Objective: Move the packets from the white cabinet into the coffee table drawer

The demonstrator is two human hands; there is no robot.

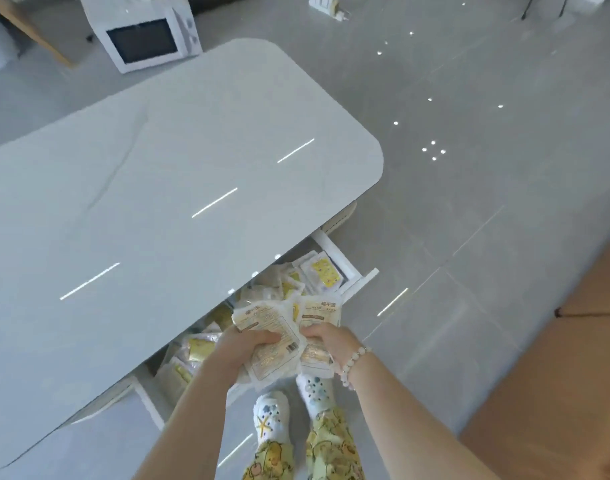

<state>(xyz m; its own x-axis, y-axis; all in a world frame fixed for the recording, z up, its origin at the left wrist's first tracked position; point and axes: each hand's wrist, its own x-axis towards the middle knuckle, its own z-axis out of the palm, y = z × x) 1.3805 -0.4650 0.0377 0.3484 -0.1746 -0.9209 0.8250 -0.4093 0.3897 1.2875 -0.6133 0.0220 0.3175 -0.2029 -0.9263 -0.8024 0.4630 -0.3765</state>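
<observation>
A bundle of white and yellow packets (279, 327) is held over the open coffee table drawer (360, 277). My left hand (242, 348) grips the bundle's left side, and my right hand (331, 341), with a bead bracelet on its wrist, grips the right side. Several more packets (317, 271) lie heaped inside the drawer, partly hidden under the grey coffee table top (158, 188). The white cabinet is out of view.
A white microwave (147, 36) stands on the floor beyond the table. My feet in white clogs (272, 420) stand just in front of the drawer. An orange-brown surface (566, 375) fills the right edge. Grey tiled floor (469, 168) stretches to the right.
</observation>
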